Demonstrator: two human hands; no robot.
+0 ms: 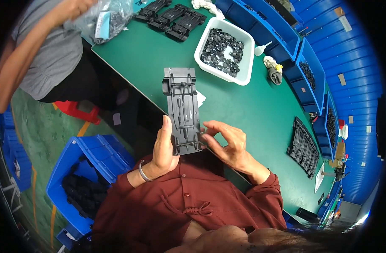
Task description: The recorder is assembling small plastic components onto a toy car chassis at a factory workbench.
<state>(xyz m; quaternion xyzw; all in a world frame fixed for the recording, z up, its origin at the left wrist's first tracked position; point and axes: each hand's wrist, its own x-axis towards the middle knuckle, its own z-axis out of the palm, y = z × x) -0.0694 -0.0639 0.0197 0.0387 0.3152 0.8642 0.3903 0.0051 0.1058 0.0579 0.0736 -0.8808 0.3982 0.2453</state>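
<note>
My left hand (162, 148) has the dark grey plastic toy-vehicle chassis (185, 110) held up, nearer to me than the white plastic tub (218, 75) and a little to its left. Those fingers are closed on the chassis's left edge, thumb laid up the side. My right hand (231, 147) is curled at the opposite edge, index and thumb tips slightly parted; I can't tell whether they touch the chassis or pinch something small.

To do this well, I'd confine the left grip to the rim, off the slender moulded rods, and brace the plate squarely against any push from the right so it doesn't twist.

The chassis looks matte and stiff: a long flat plate with raised bars and a rounded axle housing. The tub is smooth and round-cornered, its small black parts (220, 44) glossy and angular. The green worktop (239, 103) beneath the tub looks smooth.
</note>
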